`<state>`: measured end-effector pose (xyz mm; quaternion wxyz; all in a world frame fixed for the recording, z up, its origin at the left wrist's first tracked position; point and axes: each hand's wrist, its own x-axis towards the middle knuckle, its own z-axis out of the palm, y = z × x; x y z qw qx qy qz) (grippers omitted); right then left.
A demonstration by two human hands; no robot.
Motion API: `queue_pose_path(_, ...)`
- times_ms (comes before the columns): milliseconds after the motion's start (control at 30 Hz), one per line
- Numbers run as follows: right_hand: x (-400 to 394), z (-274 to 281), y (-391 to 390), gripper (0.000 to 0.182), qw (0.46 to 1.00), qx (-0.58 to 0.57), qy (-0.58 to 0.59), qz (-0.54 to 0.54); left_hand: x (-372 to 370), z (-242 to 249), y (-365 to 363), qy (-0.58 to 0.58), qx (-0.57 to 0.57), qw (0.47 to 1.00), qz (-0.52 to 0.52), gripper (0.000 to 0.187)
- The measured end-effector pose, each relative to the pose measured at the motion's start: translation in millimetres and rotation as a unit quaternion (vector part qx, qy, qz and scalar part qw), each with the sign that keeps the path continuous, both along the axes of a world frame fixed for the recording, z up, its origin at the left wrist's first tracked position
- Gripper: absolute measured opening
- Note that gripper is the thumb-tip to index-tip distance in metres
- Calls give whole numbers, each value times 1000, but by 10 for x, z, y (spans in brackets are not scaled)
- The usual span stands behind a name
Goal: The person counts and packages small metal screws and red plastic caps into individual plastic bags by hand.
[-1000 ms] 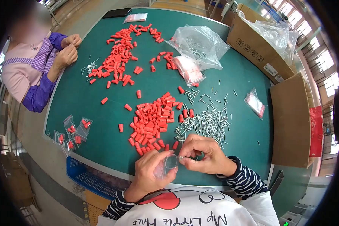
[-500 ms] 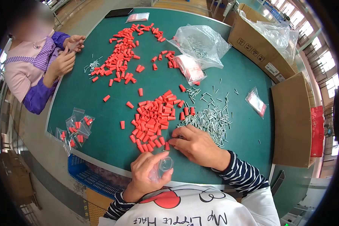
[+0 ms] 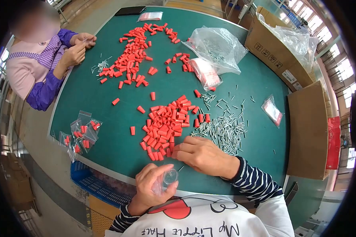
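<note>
Red caps (image 3: 160, 134): main heap, centre of the frame, on the green table (image 3: 106, 118); a second group (image 3: 132, 53) lies upper left, with strays around both.

Metal pins (image 3: 225, 132): loose spread, right of the main heap; one single pin (image 3: 181, 168) lies between the hands.

Left hand (image 3: 148, 183), bottom centre: fingers curled narrow around a clear bag (image 3: 158, 186), its rounded mouth open.

Right hand (image 3: 203, 157), right of the left one: palm down, fingers drawn in at the heap's lower edge, nearest to the caps there. Whether it grips one: cannot tell.

Change: the right hand has shifted from the pins' near edge to the caps, and the left hand has drawn slightly away from it. Judged meaning: attention has passed from pins to caps, with the bag kept ready.

Also present: filled packets (image 3: 84, 136), lower left, caps inside; large bag (image 3: 231, 43), upper right of centre, pins inside; carton (image 3: 275, 55), upper right; co-worker (image 3: 27, 75), upper left, hands together at the table's edge.

Obscured: the right fingertips, behind the knuckles; the bag's contents, lost in glare and fingers; the co-worker's small clear item, too indistinct to identify; the carton's depths, covered by crumpled plastic.
</note>
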<state>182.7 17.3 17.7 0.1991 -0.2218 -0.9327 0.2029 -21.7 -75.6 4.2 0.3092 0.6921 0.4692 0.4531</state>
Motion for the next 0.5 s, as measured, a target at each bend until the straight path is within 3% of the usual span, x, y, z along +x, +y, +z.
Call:
queue_pose_path(200,31,40,-19,26,999,1,20,-39,26,-10,19,-5,-11,1000,14,44)
queue_pose_path(300,77,213,-51,29,990,-107,80,-54,45,-11,9,-3,-24,999,28,44)
queue_pose_path(500,4,512,-239,29,987,-115,112,1,89,-68,26,-11,-24,999,38,44)
